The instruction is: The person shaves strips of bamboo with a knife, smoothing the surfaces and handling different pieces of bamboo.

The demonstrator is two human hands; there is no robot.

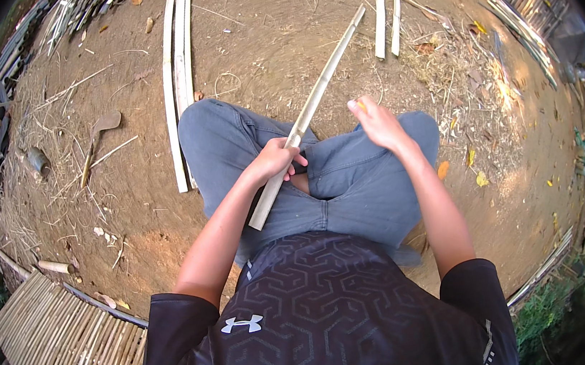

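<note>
seated on bare dirt, knees in blue-grey trousers (349,176) spread wide. left hand (277,159) wrapped tight round a long split bamboo strip (312,104), gripping it a little below the middle. strip slanting from the lap up and away to the right, lower end poking out under the fist over the left thigh, upper end reaching out over the ground well past the knees. right hand (378,126) off the strip, just to its right and apart from it, fingers loosely curled with something small and yellowish pinched at the fingertips; too small to tell what. thumb side turned toward the strip, no contact showing.

beyond the left knee, a bundle of pale bamboo slats (180,80) laid side by side on the dirt, near end close to the trouser leg. further out on the right, two more slats (388,6) lying parallel, well apart from both hands. off to the left, a flat scoop-shaped tool (101,132) among dry shavings. at lower left, a mat of bamboo poles (66,345) packed edge to edge. scattered straw and yellow leaves over the ground on the right.
</note>
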